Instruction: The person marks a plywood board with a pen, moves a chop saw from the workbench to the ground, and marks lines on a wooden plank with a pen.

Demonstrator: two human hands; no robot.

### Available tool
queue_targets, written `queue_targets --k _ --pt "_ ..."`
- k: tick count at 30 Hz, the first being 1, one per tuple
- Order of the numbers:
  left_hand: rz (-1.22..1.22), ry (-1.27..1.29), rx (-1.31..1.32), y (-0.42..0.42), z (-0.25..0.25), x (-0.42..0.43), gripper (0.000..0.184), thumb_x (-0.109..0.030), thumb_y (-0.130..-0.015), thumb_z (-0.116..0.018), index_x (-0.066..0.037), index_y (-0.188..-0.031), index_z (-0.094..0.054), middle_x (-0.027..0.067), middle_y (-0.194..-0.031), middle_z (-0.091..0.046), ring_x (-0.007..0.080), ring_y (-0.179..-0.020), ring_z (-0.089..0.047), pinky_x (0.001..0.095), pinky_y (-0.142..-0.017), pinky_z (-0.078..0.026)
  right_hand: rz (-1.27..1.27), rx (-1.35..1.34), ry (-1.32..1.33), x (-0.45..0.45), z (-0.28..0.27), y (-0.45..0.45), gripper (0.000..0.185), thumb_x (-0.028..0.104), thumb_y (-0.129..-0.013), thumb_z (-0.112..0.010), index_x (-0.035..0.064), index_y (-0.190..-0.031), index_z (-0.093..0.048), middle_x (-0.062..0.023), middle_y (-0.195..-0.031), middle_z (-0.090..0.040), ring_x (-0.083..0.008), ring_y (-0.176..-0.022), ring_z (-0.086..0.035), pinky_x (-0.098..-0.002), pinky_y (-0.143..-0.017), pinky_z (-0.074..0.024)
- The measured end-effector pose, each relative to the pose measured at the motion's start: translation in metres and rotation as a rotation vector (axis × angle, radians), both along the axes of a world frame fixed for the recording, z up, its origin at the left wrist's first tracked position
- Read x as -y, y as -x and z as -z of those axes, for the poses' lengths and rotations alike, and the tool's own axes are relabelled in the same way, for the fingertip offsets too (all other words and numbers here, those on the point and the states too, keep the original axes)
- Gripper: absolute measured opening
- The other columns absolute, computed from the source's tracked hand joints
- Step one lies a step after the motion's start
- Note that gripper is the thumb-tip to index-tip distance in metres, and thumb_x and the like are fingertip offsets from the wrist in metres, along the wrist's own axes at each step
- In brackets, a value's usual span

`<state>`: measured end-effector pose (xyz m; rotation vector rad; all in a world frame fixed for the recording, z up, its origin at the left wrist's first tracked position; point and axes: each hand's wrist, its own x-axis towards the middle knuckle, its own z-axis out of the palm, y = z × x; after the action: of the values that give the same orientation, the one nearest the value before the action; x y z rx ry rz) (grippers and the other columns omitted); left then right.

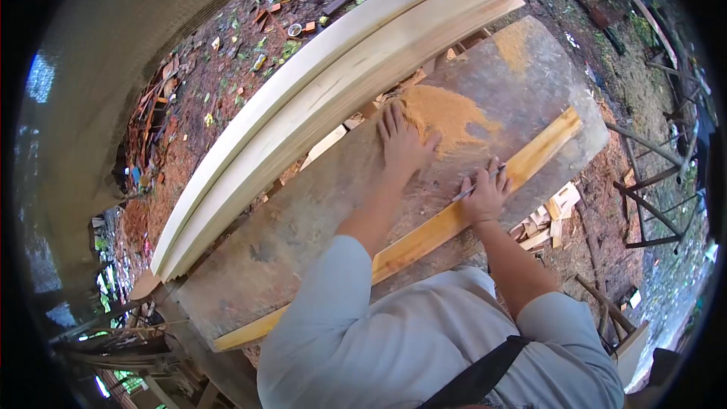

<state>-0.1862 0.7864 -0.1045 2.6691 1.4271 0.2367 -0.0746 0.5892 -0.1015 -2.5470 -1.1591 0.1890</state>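
Observation:
My left hand (405, 144) lies with fingers spread at the edge of a pile of orange sawdust (447, 115) on the worn workbench top (273, 250). My right hand (486, 195) grips a thin pencil (475, 183), its tip pointing left. That hand rests over a long narrow yellowish wooden board (424, 235), which runs along the near side of the bench. My left forearm crosses above the board and hides part of it. The pencil's finer details are too small to make out.
Long pale planks (341, 83) are stacked along the bench's far side. More sawdust (513, 47) lies near the right end. Wood offcuts (547, 220) are heaped below the near edge. Debris covers the ground beyond the planks, and a metal frame (651, 189) stands at the right.

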Motion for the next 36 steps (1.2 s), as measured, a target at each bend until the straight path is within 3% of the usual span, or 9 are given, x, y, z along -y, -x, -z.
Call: queue_targets --k 5,8,10,12,16,19,25,27,36 --pt "0.14 0.235 0.074 -0.035 0.002 -0.075 0.074 -0.059 -0.09 -0.053 0.009 -0.117 -0.064 0.0247 -0.156 -0.026 0.0396 -0.146 -0.019 0.0572 -0.117 -0.009 -0.013 0.007 0.0 0.0 0.005 -0.002 0.028 0.033 -0.082 -0.066 0.0122 -0.1 -0.059 -0.021 -0.153 -0.036 -0.0451 -0.141 -0.028 -0.0645 -0.112 -0.0158" --pt "-0.073 0.48 0.479 -0.041 0.034 -0.078 0.06 -0.052 -0.088 -0.059 0.004 -0.109 -0.069 0.0217 -0.154 -0.033 0.0374 -0.145 -0.024 0.0594 -0.116 -0.014 -0.013 0.001 -0.029 0.0 -0.001 -0.002 0.028 0.033 -0.083 -0.065 0.0122 -0.101 -0.059 -0.0213 -0.153 -0.035 -0.0455 -0.141 -0.028 -0.0646 -0.113 -0.0151" --pt "0.306 -0.088 -0.025 -0.044 0.01 -0.019 0.056 -0.052 -0.093 -0.048 -0.005 -0.11 -0.073 0.0173 -0.156 -0.03 0.0319 -0.147 -0.021 0.0567 -0.118 -0.012 -0.01 -0.001 -0.029 -0.001 0.001 -0.003 0.028 0.033 -0.083 -0.065 0.0121 -0.102 -0.06 -0.0218 -0.153 -0.035 -0.0458 -0.141 -0.029 -0.0645 -0.113 -0.0146" --pt "0.685 0.201 0.264 -0.038 -0.006 0.022 0.037 -0.041 -0.088 -0.058 -0.011 -0.104 -0.074 0.0159 -0.151 -0.04 0.036 -0.143 -0.031 0.062 -0.116 -0.016 0.003 -0.003 0.0 -0.002 0.0 0.0 0.028 0.033 -0.084 -0.064 0.0119 -0.102 -0.06 -0.022 -0.154 -0.034 -0.0459 -0.141 -0.028 -0.0644 -0.113 -0.0147" --pt "0.758 0.265 0.017 -0.051 -0.016 0.004 0.04 -0.043 -0.093 -0.05 -0.014 -0.107 -0.074 0.0132 -0.154 -0.037 0.0365 -0.144 -0.028 0.0611 -0.117 -0.012 -0.011 0.016 0.014 0.0 0.003 0.0 0.029 0.033 -0.084 -0.064 0.0115 -0.102 -0.06 -0.0222 -0.154 -0.034 -0.0462 -0.141 -0.028 -0.0644 -0.113 -0.0146" --pt "0.349 0.277 0.045 -0.064 0.003 -0.053 0.049 -0.048 -0.096 -0.042 -0.013 -0.11 -0.074 0.0132 -0.159 -0.028 0.0366 -0.147 -0.02 0.0586 -0.118 -0.008 -0.016 -0.014 0.015 0.0 -0.001 0.0 0.03 0.034 -0.083 -0.064 0.0107 -0.102 -0.059 -0.0224 -0.154 -0.033 -0.0465 -0.141 -0.027 -0.0646 -0.112 -0.0149" --pt "0.296 0.289 -0.01 -0.003 -0.034 -0.038 0.058 -0.047 -0.1 -0.036 -0.002 -0.11 -0.072 0.0145 -0.161 -0.019 0.0352 -0.149 -0.014 0.0549 -0.119 -0.008 0.005 -0.042 -0.007 -0.001 -0.003 0.001 0.03 0.032 -0.083 -0.065 0.0102 -0.102 -0.059 -0.0225 -0.154 -0.034 -0.0465 -0.141 -0.027 -0.0639 -0.113 -0.0147" --pt "0.038 0.201 0.059 0.034 -0.013 -0.031 0.06 -0.047 -0.099 -0.036 0.0 -0.108 -0.071 0.0147 -0.161 -0.019 0.0346 -0.149 -0.015 0.0536 -0.119 -0.01 0.011 -0.056 -0.022 -0.001 -0.007 0.001 0.029 0.032 -0.083 -0.064 0.0101 -0.102 -0.059 -0.0223 -0.154 -0.034 -0.046 -0.142 -0.027 -0.0631 -0.114 -0.0143" --pt "-0.688 -0.014 0.08 0.305 -0.037 0.108 0.044 -0.034 -0.089 -0.06 0.004 -0.109 -0.068 0.0185 -0.156 -0.031 0.0374 -0.143 -0.029 0.0569 -0.116 -0.021 -0.047 -0.021 -0.035 0.001 -0.001 -0.001 0.027 0.03 -0.082 -0.066 0.0106 -0.1 -0.066 -0.0154 -0.141 -0.048 -0.0357 -0.135 -0.037 -0.0506 -0.11 -0.0258"
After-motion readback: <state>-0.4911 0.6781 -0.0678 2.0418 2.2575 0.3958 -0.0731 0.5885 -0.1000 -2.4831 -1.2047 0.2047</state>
